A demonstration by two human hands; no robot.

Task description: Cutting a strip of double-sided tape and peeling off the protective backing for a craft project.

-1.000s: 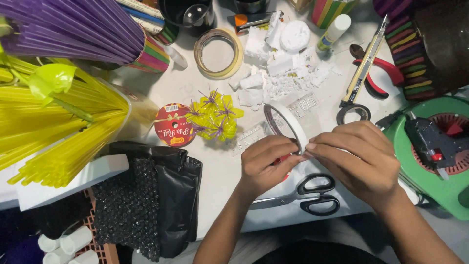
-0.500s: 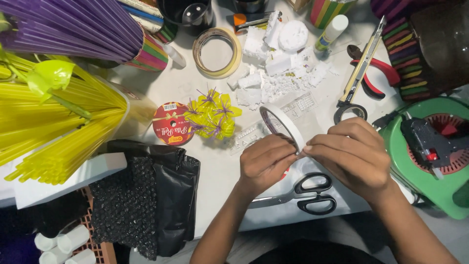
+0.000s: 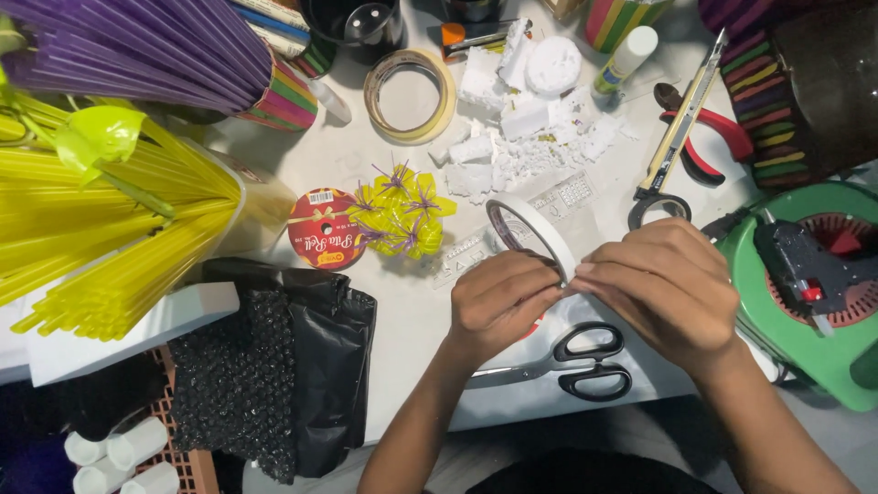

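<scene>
Tape roll (image 3: 530,233): your left hand (image 3: 498,302) & right hand (image 3: 668,284) pinch its edge, no strip pulled yet; scissors (image 3: 572,361) idle just below.

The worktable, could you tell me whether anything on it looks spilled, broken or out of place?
Yes: white foam crumbs lie scattered around broken foam blocks at the table's far side, beyond the tape roll that both hands hold. Otherwise nothing looks spilled.

- L hand (image 3: 498,306): bare, no rings, no glove, nails short.
- R hand (image 3: 672,288): bare too, no watch or band at wrist.
- Both forearms uncovered; no sleeve in view.
</scene>
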